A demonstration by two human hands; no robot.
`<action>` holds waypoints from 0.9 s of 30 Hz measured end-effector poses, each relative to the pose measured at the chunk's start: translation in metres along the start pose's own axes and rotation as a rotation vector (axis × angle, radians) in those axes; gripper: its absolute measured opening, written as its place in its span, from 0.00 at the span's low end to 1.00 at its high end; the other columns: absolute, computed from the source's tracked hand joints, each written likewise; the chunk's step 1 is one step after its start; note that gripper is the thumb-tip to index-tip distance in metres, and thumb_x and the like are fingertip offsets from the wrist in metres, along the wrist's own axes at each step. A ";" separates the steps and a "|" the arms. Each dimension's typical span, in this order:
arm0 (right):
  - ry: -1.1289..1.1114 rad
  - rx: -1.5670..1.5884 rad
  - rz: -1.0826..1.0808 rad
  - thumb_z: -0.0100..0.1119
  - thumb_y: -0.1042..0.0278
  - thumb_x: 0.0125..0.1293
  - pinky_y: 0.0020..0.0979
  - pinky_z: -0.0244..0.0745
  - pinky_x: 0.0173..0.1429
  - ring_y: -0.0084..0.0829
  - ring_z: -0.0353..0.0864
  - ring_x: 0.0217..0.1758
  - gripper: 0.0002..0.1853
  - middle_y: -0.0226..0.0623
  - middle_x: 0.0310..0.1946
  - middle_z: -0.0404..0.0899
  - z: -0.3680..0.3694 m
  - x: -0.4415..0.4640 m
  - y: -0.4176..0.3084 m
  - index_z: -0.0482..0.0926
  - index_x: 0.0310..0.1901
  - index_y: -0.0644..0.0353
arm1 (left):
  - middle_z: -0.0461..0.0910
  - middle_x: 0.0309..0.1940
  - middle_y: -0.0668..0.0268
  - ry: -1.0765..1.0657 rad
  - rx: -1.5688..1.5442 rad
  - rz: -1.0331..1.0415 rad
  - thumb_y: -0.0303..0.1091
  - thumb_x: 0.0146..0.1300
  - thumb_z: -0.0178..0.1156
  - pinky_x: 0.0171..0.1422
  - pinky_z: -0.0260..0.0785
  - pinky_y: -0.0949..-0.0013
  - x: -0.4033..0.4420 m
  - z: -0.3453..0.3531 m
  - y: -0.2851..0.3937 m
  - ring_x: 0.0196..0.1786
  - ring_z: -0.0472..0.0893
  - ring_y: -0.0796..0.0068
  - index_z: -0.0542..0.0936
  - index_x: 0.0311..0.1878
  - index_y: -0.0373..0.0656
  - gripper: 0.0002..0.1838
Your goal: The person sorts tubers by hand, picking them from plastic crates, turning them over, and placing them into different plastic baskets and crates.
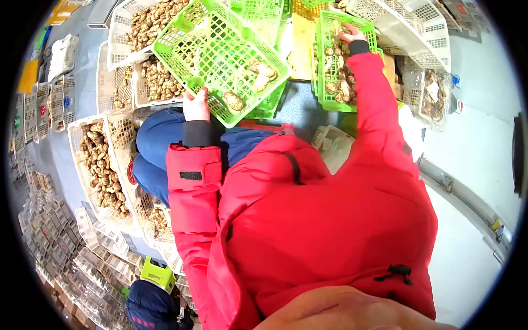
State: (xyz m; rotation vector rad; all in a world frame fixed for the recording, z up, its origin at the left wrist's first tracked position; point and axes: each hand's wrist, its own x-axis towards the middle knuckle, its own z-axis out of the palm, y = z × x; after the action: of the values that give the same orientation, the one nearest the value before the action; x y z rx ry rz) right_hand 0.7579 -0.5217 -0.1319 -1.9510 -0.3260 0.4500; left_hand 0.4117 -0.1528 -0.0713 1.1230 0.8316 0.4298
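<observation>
Grip: left crate (231,118) clasped at long side by left hand (197,104); mushrooms (344,91) in right crate (336,106) spread nearward of right hand (351,34), closure and hold indeterminable.

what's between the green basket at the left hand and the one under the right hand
In the head view, mainly a yellow surface and a bluish patch, perhaps floor, show between the left basket and right basket.

We classify this area as a produce workshop or packing room: white crates (117,41) hold heaped mushrooms (151,27), green baskets (225,69) hold fewer, and rows of further crates (52,225) occupy the floor (60,157).
</observation>
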 end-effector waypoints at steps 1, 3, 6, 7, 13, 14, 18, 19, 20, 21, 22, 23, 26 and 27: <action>0.056 0.429 0.097 0.52 0.72 0.56 0.39 0.60 0.61 0.40 0.66 0.56 0.28 0.50 0.57 0.62 0.000 -0.013 -0.002 0.59 0.60 0.59 | 0.74 0.36 0.64 0.000 -0.006 -0.009 0.23 0.54 0.54 0.39 0.66 0.75 0.001 -0.003 -0.002 0.35 0.73 0.76 0.69 0.47 0.37 0.15; -0.021 1.123 0.108 0.50 0.77 0.57 0.45 0.56 0.63 0.44 0.61 0.59 0.28 0.52 0.58 0.58 0.015 -0.048 -0.038 0.56 0.60 0.63 | 0.74 0.35 0.65 -0.001 -0.015 -0.018 0.23 0.54 0.53 0.39 0.66 0.75 0.002 -0.001 -0.002 0.35 0.72 0.77 0.69 0.46 0.37 0.15; -0.247 1.485 0.066 0.49 0.78 0.59 0.47 0.57 0.63 0.47 0.61 0.58 0.24 0.54 0.55 0.61 0.034 -0.072 -0.074 0.58 0.57 0.64 | 0.74 0.35 0.65 -0.001 -0.030 -0.019 0.23 0.54 0.53 0.41 0.66 0.74 -0.004 -0.001 0.003 0.35 0.72 0.76 0.70 0.46 0.36 0.14; -0.200 1.366 0.072 0.49 0.78 0.59 0.46 0.59 0.61 0.47 0.64 0.56 0.23 0.55 0.54 0.62 0.041 -0.077 -0.092 0.58 0.56 0.66 | 0.74 0.36 0.65 -0.011 -0.055 -0.012 0.23 0.54 0.54 0.42 0.65 0.73 -0.002 -0.004 -0.001 0.36 0.72 0.75 0.70 0.46 0.36 0.14; -0.258 1.085 -0.057 0.38 0.71 0.65 0.44 0.64 0.58 0.43 0.73 0.44 0.18 0.41 0.31 0.73 0.061 -0.078 -0.130 0.58 0.52 0.76 | 0.74 0.33 0.65 0.005 0.016 0.036 0.26 0.52 0.56 0.37 0.65 0.74 0.004 -0.010 -0.004 0.33 0.72 0.76 0.71 0.45 0.37 0.15; -0.251 1.062 -0.048 0.37 0.71 0.65 0.45 0.64 0.58 0.42 0.73 0.44 0.18 0.40 0.29 0.72 0.064 -0.081 -0.135 0.58 0.52 0.76 | 0.74 0.32 0.66 0.013 0.029 0.040 0.27 0.52 0.57 0.37 0.65 0.75 0.005 -0.010 -0.005 0.33 0.72 0.76 0.71 0.44 0.37 0.15; -0.129 0.625 -0.169 0.44 0.75 0.61 0.38 0.69 0.55 0.38 0.74 0.47 0.17 0.40 0.35 0.74 0.093 -0.098 -0.156 0.64 0.51 0.72 | 0.74 0.34 0.65 0.014 -0.026 0.026 0.24 0.52 0.55 0.38 0.66 0.75 0.002 -0.004 -0.002 0.34 0.73 0.76 0.71 0.45 0.38 0.15; -0.225 1.020 -0.111 0.50 0.75 0.59 0.32 0.72 0.51 0.36 0.74 0.47 0.18 0.42 0.40 0.74 0.106 -0.097 -0.153 0.66 0.50 0.71 | 0.74 0.35 0.65 0.002 -0.021 -0.013 0.23 0.52 0.55 0.39 0.66 0.74 0.004 -0.007 -0.003 0.34 0.73 0.76 0.70 0.45 0.38 0.15; -0.219 0.994 -0.064 0.53 0.72 0.58 0.29 0.72 0.50 0.34 0.75 0.46 0.21 0.43 0.41 0.74 0.121 -0.101 -0.161 0.65 0.52 0.71 | 0.74 0.34 0.65 -0.016 -0.035 -0.015 0.23 0.53 0.55 0.38 0.67 0.74 0.007 -0.010 -0.007 0.34 0.73 0.76 0.70 0.45 0.38 0.14; -0.189 0.752 -0.121 0.55 0.70 0.56 0.26 0.71 0.48 0.32 0.76 0.44 0.23 0.44 0.42 0.74 0.144 -0.094 -0.154 0.65 0.52 0.70 | 0.74 0.34 0.65 -0.019 -0.028 -0.023 0.23 0.53 0.55 0.37 0.67 0.74 0.005 -0.008 -0.005 0.33 0.73 0.76 0.70 0.44 0.38 0.14; -0.102 0.325 -0.135 0.58 0.66 0.53 0.26 0.70 0.48 0.32 0.75 0.45 0.27 0.43 0.45 0.73 0.156 -0.121 -0.203 0.65 0.54 0.67 | 0.74 0.33 0.65 -0.021 -0.019 -0.031 0.23 0.53 0.55 0.36 0.67 0.74 0.003 -0.007 -0.002 0.33 0.73 0.76 0.70 0.44 0.38 0.13; -0.082 0.178 -0.332 0.60 0.65 0.51 0.27 0.70 0.48 0.32 0.74 0.46 0.29 0.43 0.47 0.72 0.172 -0.122 -0.202 0.65 0.55 0.64 | 0.74 0.33 0.65 -0.011 -0.011 -0.027 0.24 0.53 0.55 0.37 0.67 0.72 0.003 -0.008 -0.004 0.33 0.74 0.75 0.71 0.44 0.38 0.14; -0.006 0.129 -0.361 0.63 0.63 0.49 0.29 0.69 0.52 0.32 0.71 0.51 0.32 0.42 0.51 0.70 0.159 -0.121 -0.197 0.64 0.57 0.57 | 0.76 0.33 0.64 -0.002 0.006 0.002 0.24 0.54 0.55 0.38 0.68 0.70 0.008 -0.016 -0.010 0.33 0.74 0.73 0.71 0.44 0.36 0.13; -0.049 0.350 -0.259 0.56 0.73 0.55 0.27 0.63 0.59 0.30 0.68 0.56 0.27 0.39 0.53 0.68 0.132 -0.105 -0.175 0.63 0.58 0.61 | 0.76 0.32 0.64 0.011 0.029 -0.018 0.24 0.54 0.55 0.37 0.68 0.71 0.009 -0.017 -0.009 0.33 0.74 0.73 0.71 0.43 0.36 0.13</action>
State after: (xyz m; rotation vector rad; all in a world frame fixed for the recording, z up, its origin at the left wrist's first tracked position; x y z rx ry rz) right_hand 0.6004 -0.3880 -0.0037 -1.5346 -0.4908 0.3587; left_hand 0.4036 -0.1400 -0.0862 1.1398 0.8589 0.4108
